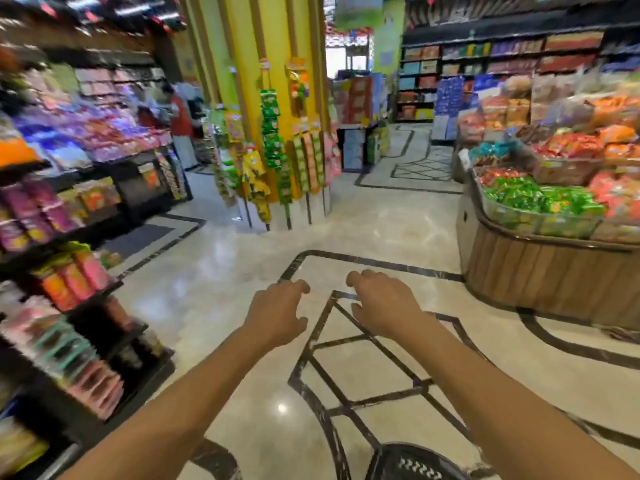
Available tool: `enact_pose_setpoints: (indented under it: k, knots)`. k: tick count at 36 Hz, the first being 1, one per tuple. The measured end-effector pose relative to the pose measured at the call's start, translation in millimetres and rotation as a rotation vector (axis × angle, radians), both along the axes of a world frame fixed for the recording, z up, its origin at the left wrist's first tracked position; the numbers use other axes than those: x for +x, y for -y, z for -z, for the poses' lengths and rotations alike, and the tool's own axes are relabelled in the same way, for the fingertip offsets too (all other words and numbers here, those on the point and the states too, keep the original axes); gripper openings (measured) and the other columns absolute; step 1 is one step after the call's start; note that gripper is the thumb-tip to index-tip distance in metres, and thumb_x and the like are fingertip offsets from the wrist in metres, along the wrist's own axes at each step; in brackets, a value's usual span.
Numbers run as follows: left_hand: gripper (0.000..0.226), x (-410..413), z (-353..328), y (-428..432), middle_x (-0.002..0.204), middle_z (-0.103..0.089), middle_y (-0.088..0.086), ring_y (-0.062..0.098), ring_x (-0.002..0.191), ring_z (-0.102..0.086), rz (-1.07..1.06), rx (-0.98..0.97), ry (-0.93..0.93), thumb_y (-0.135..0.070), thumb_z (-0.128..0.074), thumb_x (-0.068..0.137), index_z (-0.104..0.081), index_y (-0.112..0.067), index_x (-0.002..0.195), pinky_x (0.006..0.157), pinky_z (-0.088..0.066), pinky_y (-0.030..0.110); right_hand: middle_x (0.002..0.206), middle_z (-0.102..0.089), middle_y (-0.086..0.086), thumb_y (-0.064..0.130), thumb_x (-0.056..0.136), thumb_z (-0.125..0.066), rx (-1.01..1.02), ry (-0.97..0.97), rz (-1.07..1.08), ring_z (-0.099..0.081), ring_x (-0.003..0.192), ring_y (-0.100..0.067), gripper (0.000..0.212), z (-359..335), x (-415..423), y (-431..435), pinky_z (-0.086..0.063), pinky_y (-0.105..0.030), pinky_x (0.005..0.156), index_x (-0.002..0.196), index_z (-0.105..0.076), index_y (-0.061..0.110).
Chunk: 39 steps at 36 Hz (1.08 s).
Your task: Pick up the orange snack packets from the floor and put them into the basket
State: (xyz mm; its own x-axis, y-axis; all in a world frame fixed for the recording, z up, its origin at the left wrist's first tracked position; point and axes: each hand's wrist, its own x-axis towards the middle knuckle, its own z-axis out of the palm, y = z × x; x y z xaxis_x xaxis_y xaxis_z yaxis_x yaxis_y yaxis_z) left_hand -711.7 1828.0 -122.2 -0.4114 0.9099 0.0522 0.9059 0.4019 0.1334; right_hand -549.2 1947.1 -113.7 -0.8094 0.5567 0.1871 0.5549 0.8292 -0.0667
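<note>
A dark basket (412,462) with a perforated rim sits on the floor at the bottom edge, partly cropped

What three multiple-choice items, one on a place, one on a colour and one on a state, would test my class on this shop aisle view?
1. Where is the black basket?
A. at the bottom edge, between the forearms
B. on the wooden display stand
C. beside the pillar

2. What colour is the pillar hung with packets?
A. blue
B. yellow
C. white

3. What are the left hand and right hand doing?
A. each gripping a packet
B. holding the basket handle
C. held out empty, fingers loosely curled

Answers: 1 A, only its top shows low in the frame; 2 B, its panels are plainly yellow; 3 C, nothing lies in either hand above the floor.
</note>
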Motion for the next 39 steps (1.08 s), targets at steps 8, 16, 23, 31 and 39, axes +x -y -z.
enact_pose_setpoints:
  k: [8,16,23,31,39]
  knots:
    - [0.055,-10,-35,194,0.135,-0.054,0.002,0.027,0.116,-0.057,-0.428,0.046,-0.068,-0.036,-0.064,0.085,-0.043,-0.03,0.135,0.097,-0.048,0.044,0.121,-0.057,-0.008,0.03,0.095,-0.051,0.056,-0.027,-0.435,-0.057,0.108,-0.031,0.038,-39,-57,131,-0.051,-0.04,0.082,0.131,-0.046,0.018]
    - [0.046,14,-51,392,0.123,-0.059,0.004,0.029,0.111,-0.057,-0.754,0.049,-0.08,-0.039,-0.062,0.083,-0.049,-0.026,0.125,0.088,-0.051,0.044,0.114,-0.061,-0.006,0.03,0.096,-0.051,0.069,-0.043,-0.784,-0.061,0.098,-0.027,0.029,-49,-101,304,-0.048,-0.035,0.071,0.123,-0.051,0.021]
    - [0.048,53,-48,558,0.129,-0.058,0.002,0.027,0.117,-0.056,-1.016,0.042,-0.083,-0.04,-0.06,0.085,-0.048,-0.025,0.129,0.092,-0.049,0.044,0.112,-0.06,-0.005,0.028,0.091,-0.056,0.067,0.015,-1.045,-0.06,0.099,-0.029,0.029,-59,-129,466,-0.054,-0.044,0.079,0.119,-0.05,0.021]
    - [0.052,105,-45,765,0.134,-0.055,0.004,0.029,0.122,-0.054,-1.302,0.055,-0.035,-0.035,-0.066,0.083,-0.05,-0.025,0.131,0.096,-0.047,0.048,0.123,-0.06,-0.008,0.033,0.093,-0.056,0.121,0.034,-1.311,-0.058,0.11,-0.032,0.041,-45,-140,685,-0.051,-0.042,0.077,0.131,-0.047,0.02]
    - [0.056,146,-33,956,0.14,-0.05,0.002,0.025,0.12,-0.054,-1.487,0.008,0.05,-0.037,-0.064,0.088,-0.043,-0.026,0.139,0.093,-0.052,0.044,0.123,-0.062,-0.012,0.034,0.091,-0.056,0.088,0.058,-1.486,-0.06,0.109,-0.036,0.04,-23,-133,890,-0.053,-0.043,0.081,0.127,-0.048,0.019]
